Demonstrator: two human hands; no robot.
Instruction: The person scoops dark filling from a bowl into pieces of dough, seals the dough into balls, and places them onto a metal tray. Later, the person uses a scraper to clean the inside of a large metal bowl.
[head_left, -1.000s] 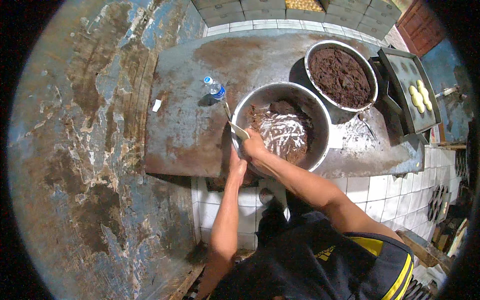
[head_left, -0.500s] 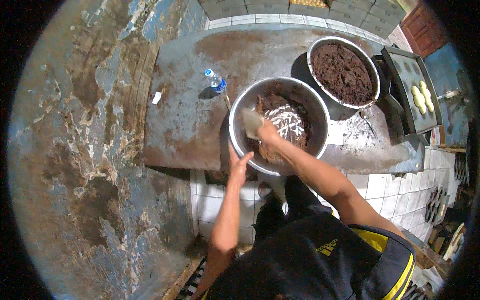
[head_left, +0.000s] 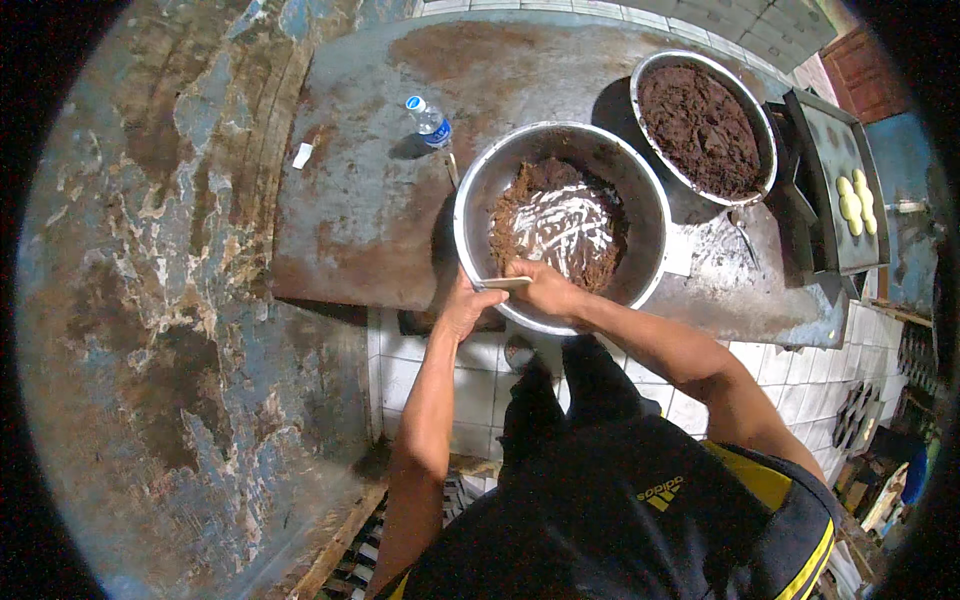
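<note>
A large metal mixing bowl (head_left: 655, 215) stands at the table's front edge. Brown crumbly mixture (head_left: 520, 190) clings around its inside, and white streaks (head_left: 570, 225) mark its bottom. At the near left rim, my left hand (head_left: 466, 304) grips the bowl, thumb over the edge. My right hand (head_left: 548, 290) is closed on a flat pale dough scraper (head_left: 510, 284), held inside the near side of the bowl. Its blade is seen nearly edge-on, close to my left thumb. Part of the right hand's grip is hidden.
Behind to the right is a second metal bowl (head_left: 772, 165) heaped with dark brown mixture (head_left: 700, 130). Right of it, a dark baking tray (head_left: 835, 130) holds pale dough pieces (head_left: 857, 205). A water bottle (head_left: 430, 122) and a paper scrap (head_left: 302, 155) sit on the worn table (head_left: 350, 220).
My right hand has brought the scraper from the bowl's left inner wall toward me, down to the near rim beside my left hand. The left hand stays at the rim.
</note>
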